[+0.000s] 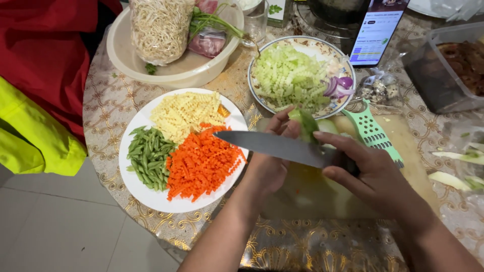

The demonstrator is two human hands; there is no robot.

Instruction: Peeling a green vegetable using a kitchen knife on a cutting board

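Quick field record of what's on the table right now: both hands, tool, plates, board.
left hand: holds a pale green vegetable piece above the board
right hand: grips a knife, blade pointing left across the left hand
cutting board: under the hands, with a green grater lying on it
white plate: chopped carrot, green beans, yellow crinkle-cut pieces
patterned plate: chopped pale green pieces, sliced red onion
bowl: bagged noodles, herbs

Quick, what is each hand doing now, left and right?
Left hand: closed around a green vegetable piece, held above the cutting board.
Right hand: closed on the handle of a kitchen knife.
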